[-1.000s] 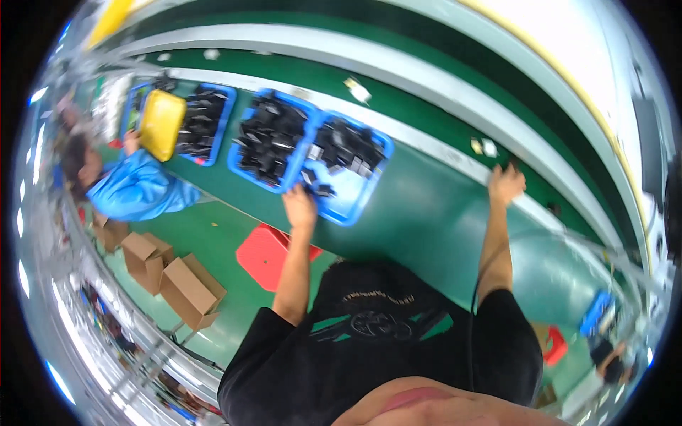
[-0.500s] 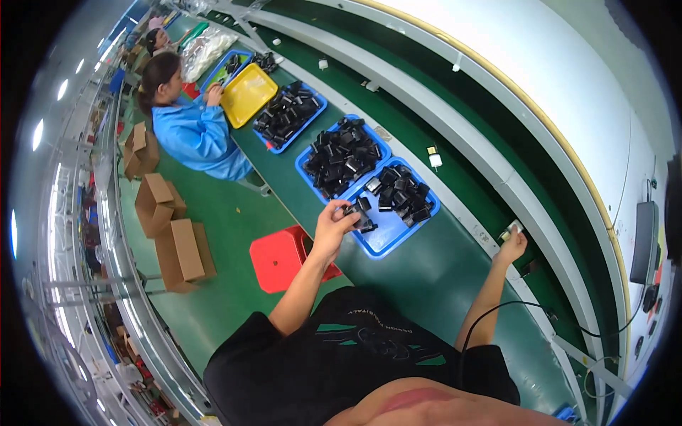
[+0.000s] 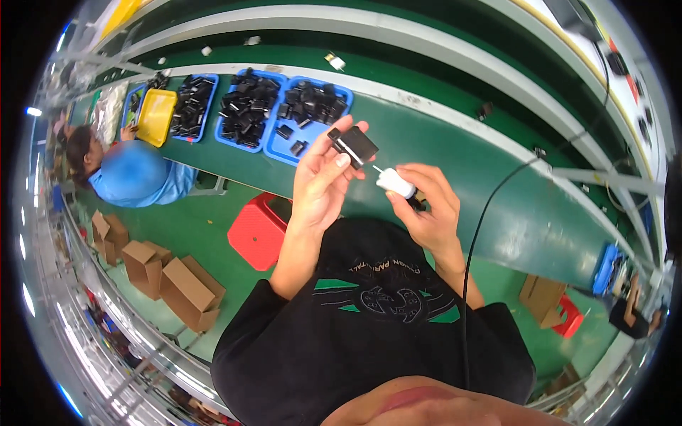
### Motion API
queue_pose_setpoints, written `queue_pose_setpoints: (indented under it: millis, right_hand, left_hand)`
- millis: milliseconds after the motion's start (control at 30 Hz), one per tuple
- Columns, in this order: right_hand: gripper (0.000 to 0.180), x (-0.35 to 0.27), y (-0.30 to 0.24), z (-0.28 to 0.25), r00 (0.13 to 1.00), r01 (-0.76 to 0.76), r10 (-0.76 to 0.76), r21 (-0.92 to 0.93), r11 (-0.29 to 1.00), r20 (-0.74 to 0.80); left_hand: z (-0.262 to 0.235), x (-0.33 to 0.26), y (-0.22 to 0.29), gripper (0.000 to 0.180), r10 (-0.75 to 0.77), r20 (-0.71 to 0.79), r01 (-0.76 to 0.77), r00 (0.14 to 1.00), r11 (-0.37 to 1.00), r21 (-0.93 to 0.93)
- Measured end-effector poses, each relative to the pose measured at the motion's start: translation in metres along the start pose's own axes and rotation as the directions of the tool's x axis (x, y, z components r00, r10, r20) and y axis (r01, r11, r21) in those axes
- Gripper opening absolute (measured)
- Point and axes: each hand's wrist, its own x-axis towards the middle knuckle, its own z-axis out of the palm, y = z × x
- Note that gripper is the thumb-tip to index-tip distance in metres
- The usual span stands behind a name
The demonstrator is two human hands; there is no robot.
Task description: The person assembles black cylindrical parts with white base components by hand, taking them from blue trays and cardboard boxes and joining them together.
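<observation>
Left hand (image 3: pixel 323 181) raised at frame centre, fingers clamped on a small black block-shaped part (image 3: pixel 353 145), held just above the thumb. Right hand (image 3: pixel 426 206) just right of it, closed around a small white nozzle-tipped tool (image 3: pixel 393 182), tip aimed at the black part's lower edge. Tip close to the part, contact not resolvable. Black cable (image 3: pixel 490 213) arcs from upper right down past the right wrist; whether it feeds the tool, cannot tell.

Both items held in the air over the green conveyor bench (image 3: pixel 455 142), not resting on it.

Supply: three blue trays (image 3: pixel 273 145) in upper centre-left, all heaped with similar black parts; a few loose ones at the near corner of the rightmost tray. Yellow tray (image 3: pixel 155 117) further left, beside a co-worker in a blue top (image 3: pixel 138 174).

Progress, as a judgement: one part picked and presented to the tool, application step apparently just about to start or under way. No visibly separate pile of finished parts, so done count unreadable. Trays full, so bulk of the batch likely ahead.

Elsewhere: red stool (image 3: pixel 259 231) below the bench, cardboard boxes (image 3: pixel 167 277) lower left.
</observation>
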Motion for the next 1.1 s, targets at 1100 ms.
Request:
queue_pose_setpoints:
  millis: [1100]
  right_hand:
    - [0.029, -0.053, -0.045, -0.063, 0.976, -0.161, 0.189, 0.227, 0.961, -0.107]
  left_hand:
    - [0.062, -0.065, -0.025, 0.033, -0.031, 0.167, 0.000, 0.985, 0.983, 0.182]
